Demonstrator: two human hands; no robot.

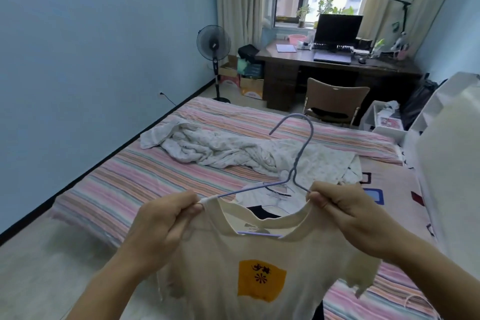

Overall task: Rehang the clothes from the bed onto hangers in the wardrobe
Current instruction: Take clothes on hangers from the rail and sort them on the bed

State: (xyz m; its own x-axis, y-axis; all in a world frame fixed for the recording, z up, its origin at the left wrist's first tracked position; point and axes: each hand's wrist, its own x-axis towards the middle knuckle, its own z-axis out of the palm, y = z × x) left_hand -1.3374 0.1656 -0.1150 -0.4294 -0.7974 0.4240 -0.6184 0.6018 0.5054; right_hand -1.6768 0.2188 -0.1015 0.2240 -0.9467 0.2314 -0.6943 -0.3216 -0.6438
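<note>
Both hands up in front of the bed (135,169), working a cream shirt (259,254) onto a purple hanger (298,158). Left hand (161,221) curled tight, thumb and fingers pinching the shirt's shoulder right at the hanger's white-tipped arm. Right hand (345,213) likewise closed, pinching the collar's other side where the hanger's far arm meets the cloth. Hanger tilted, hook pointing up and away, bottom bar showing through the neck opening. Shirt hanging down between the forearms, orange patch (261,280) facing the camera. Behind it on the striped bed, a crumpled white garment (207,148) spread across the middle, with a pale printed piece (324,163) just right of it. Farther back: a fan (213,43) by the wall, a desk (337,67) with a monitor (337,28), a chair (335,99) tucked near the bed's end.
</note>
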